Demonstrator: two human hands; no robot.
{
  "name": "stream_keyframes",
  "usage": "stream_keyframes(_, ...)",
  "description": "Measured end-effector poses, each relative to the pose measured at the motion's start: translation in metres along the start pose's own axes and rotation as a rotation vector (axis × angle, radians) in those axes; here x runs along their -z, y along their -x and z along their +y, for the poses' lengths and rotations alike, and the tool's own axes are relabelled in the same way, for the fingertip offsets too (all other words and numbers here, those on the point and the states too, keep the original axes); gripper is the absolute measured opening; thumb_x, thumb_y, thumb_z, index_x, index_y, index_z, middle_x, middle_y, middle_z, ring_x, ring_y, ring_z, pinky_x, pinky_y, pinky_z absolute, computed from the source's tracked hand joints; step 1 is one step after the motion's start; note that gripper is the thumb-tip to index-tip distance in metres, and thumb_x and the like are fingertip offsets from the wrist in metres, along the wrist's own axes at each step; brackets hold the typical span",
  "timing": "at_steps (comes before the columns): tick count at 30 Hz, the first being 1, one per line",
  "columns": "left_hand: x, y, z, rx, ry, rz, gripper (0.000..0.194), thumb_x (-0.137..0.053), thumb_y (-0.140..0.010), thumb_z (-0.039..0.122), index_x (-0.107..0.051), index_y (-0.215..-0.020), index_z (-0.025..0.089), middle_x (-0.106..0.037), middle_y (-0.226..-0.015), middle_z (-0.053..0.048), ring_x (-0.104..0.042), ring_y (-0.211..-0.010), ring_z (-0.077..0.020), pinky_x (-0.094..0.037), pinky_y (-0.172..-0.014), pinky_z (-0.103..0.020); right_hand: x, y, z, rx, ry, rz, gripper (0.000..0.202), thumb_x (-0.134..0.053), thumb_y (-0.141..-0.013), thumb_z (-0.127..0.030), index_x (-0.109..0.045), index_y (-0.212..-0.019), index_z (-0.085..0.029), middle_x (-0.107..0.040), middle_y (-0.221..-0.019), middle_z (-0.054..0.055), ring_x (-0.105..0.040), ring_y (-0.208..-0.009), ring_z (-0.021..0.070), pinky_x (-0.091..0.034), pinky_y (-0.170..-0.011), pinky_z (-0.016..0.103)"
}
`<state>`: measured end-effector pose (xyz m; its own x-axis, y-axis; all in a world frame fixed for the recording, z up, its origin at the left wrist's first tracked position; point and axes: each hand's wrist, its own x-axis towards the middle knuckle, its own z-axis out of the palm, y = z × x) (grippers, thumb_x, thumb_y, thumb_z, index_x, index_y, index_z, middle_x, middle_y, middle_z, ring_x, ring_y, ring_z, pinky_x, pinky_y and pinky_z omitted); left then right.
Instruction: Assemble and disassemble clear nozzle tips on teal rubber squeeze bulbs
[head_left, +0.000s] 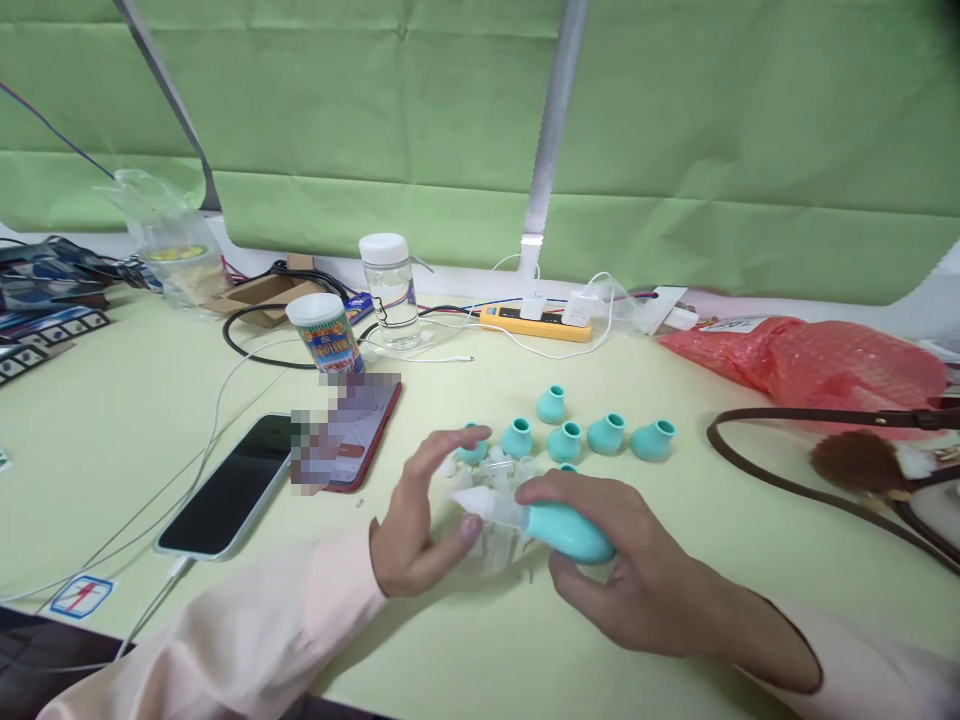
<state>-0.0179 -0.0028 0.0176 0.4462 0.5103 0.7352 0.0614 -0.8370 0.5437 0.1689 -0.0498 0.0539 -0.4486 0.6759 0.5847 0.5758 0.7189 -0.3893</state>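
A teal bulb nasal aspirator [574, 532] with a clear body and a white pointed tip lies in my right hand [637, 560], whose fingers and thumb grip the bulb from either side. The tip points left. Around that tip my left hand [420, 525] is open, thumb and fingers spread apart; whether the thumb touches it I cannot tell. Small clear and white plastic parts [496, 467] lie in a pile under and behind the aspirator, partly hidden by it. Several loose teal bulbs [606, 434] with open necks stand just beyond my hands.
Left of my hands lie a black-screened phone [229, 487] on a cable and a red-edged phone [375, 440]. Behind them stand a noodle cup [326, 335] and a water bottle [390, 295]. A yellow power strip [536, 323], red bubble wrap [817, 370] and a brown strap [720, 440] lie farther right.
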Motion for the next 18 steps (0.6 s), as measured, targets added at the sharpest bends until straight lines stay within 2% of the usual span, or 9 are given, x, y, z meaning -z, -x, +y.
stream_keyframes(1,0.003,-0.001,0.000,0.062,0.015,-0.019,0.040,-0.042,-0.078,0.025,-0.034,-0.117,0.017,-0.050,-0.106,-0.014,-0.048,-0.094,-0.0246,-0.035,-0.079,-0.040,-0.001,0.000,0.000,0.013,0.002,0.014,0.035,-0.045,-0.065,-0.008,-0.047,-0.099,-0.018,-0.064,-0.091,0.004,-0.060,-0.082,0.0155,-0.048,-0.065,0.024)
stream_keyframes(2,0.005,-0.002,0.001,0.119,0.029,-0.090,0.028,-0.041,-0.080,0.028,-0.047,-0.103,0.015,-0.054,-0.093,-0.012,-0.050,-0.085,-0.0223,-0.038,-0.073,-0.036,-0.002,-0.001,0.001,0.023,-0.006,0.020,0.033,-0.046,-0.065,-0.009,-0.048,-0.097,-0.017,-0.064,-0.088,0.004,-0.061,-0.078,0.0152,-0.048,-0.062,0.024)
stream_keyframes(3,0.006,-0.002,0.001,0.181,0.055,-0.180,0.024,-0.038,-0.081,0.032,-0.053,-0.086,0.014,-0.055,-0.079,-0.010,-0.050,-0.074,-0.0194,-0.038,-0.067,-0.032,-0.003,-0.001,0.001,0.028,-0.022,0.011,0.030,-0.049,-0.066,-0.011,-0.049,-0.095,-0.017,-0.065,-0.084,0.003,-0.061,-0.073,0.0146,-0.047,-0.059,0.023)
stream_keyframes(6,0.003,-0.001,0.003,0.436,0.259,-0.377,0.046,-0.028,-0.084,0.042,-0.047,-0.053,0.014,-0.047,-0.051,-0.003,-0.044,-0.050,-0.0120,-0.034,-0.052,-0.026,-0.006,-0.003,0.002,0.002,-0.086,-0.059,0.021,-0.054,-0.068,-0.016,-0.051,-0.089,-0.018,-0.064,-0.072,0.000,-0.059,-0.061,0.0128,-0.045,-0.052,0.022)
stream_keyframes(10,-0.003,-0.003,0.002,0.768,0.779,-0.389,0.051,-0.026,-0.081,0.053,-0.037,-0.048,0.016,-0.036,-0.037,0.003,-0.034,-0.035,-0.0072,-0.029,-0.042,-0.022,-0.003,-0.005,0.004,-0.066,-0.201,-0.074,0.017,-0.057,-0.069,-0.018,-0.052,-0.085,-0.021,-0.064,-0.072,-0.002,-0.059,-0.061,0.0116,-0.045,-0.057,0.022)
stream_keyframes(12,-0.003,-0.006,0.000,0.841,0.967,-0.338,0.052,-0.020,-0.081,0.056,-0.030,-0.047,0.018,-0.028,-0.031,0.006,-0.025,-0.030,-0.0062,-0.026,-0.038,-0.021,0.001,-0.006,0.005,-0.123,-0.254,-0.089,0.016,-0.058,-0.069,-0.019,-0.052,-0.083,-0.022,-0.063,-0.073,-0.002,-0.058,-0.063,0.0110,-0.045,-0.059,0.022)
stream_keyframes(13,-0.001,-0.008,-0.002,0.852,0.979,-0.289,0.052,-0.016,-0.081,0.057,-0.028,-0.048,0.019,-0.026,-0.031,0.007,-0.024,-0.030,-0.0064,-0.026,-0.038,-0.021,0.002,-0.007,0.006,-0.162,-0.274,-0.092,0.016,-0.059,-0.068,-0.019,-0.052,-0.083,-0.022,-0.062,-0.074,-0.002,-0.058,-0.064,0.0109,-0.045,-0.060,0.022)
stream_keyframes(15,0.003,-0.011,-0.005,0.815,0.757,-0.166,0.049,-0.020,-0.081,0.055,-0.033,-0.053,0.018,-0.032,-0.037,0.006,-0.030,-0.036,-0.0076,-0.030,-0.042,-0.022,0.006,-0.008,0.009,-0.264,-0.311,-0.067,0.017,-0.059,-0.068,-0.021,-0.052,-0.084,-0.022,-0.060,-0.076,-0.002,-0.056,-0.067,0.0111,-0.045,-0.062,0.022)
stream_keyframes(18,0.006,-0.009,-0.012,0.604,0.051,-0.086,0.026,-0.049,-0.075,0.042,-0.049,-0.074,0.016,-0.048,-0.063,0.001,-0.044,-0.057,-0.0108,-0.037,-0.056,-0.024,0.012,-0.011,0.012,-0.429,-0.377,-0.007,0.020,-0.059,-0.068,-0.022,-0.048,-0.084,-0.022,-0.053,-0.077,-0.001,-0.054,-0.069,0.0109,-0.044,-0.058,0.020)
